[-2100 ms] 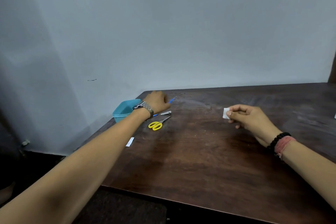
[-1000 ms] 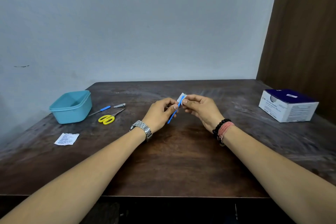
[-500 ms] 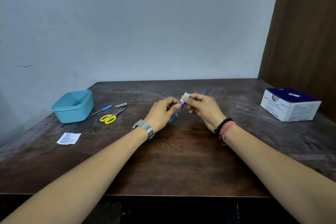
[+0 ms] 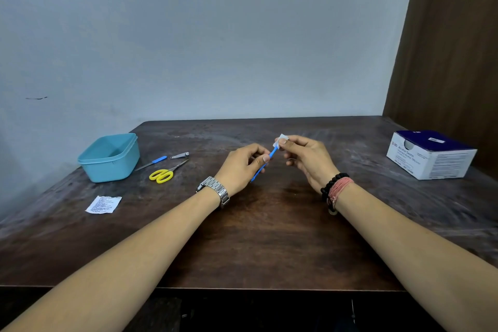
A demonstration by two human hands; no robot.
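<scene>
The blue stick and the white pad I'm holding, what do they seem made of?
Blue stick: likely plastic, evenly coloured and smooth. White pad: looks like soft tissue or non-woven fabric, matt, creased round the stick's tip; too small to be sure.

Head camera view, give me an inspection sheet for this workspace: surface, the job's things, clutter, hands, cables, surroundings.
Surface: dark wooden table, scuffed and smeared.
Job's things: blue stick held slanting above the table; white pad at its upper end.
Clutter: teal tub, nothing seen inside; blue-handled tool, nail clipper, yellow scissors and printed wrapper on the left; swab box on the right.
Hands: left hand pinches the blue stick; right hand pinches the white pad.
Cables: nothing seen.
Surroundings: pale wall behind; brown panel at right.
</scene>
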